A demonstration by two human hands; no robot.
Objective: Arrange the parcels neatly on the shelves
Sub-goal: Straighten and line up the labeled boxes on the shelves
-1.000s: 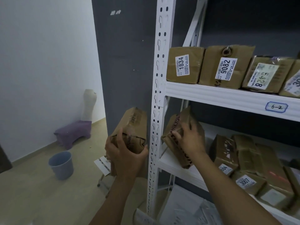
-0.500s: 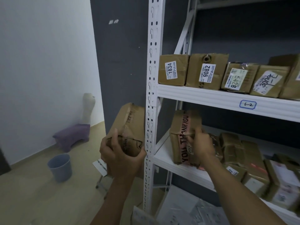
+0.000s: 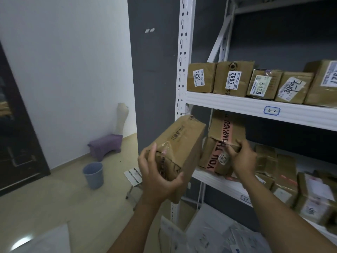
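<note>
My left hand (image 3: 156,178) has its fingers and thumb curled round the near end of a brown parcel (image 3: 180,143), which I hold tilted in the air in front of the white upright post (image 3: 184,52). My right hand (image 3: 240,157) grips the near upper edge of a pink-taped parcel (image 3: 224,141) that stands at the left end of the lower shelf (image 3: 218,181), just beside the one I carry. More brown parcels lie to its right. On the upper shelf (image 3: 255,106) a row stands with labels facing me, parcel 1834 (image 3: 200,77) leftmost, parcel 9082 (image 3: 233,78) touching it. Far left on the floor sits a blue bucket (image 3: 93,175).
</note>
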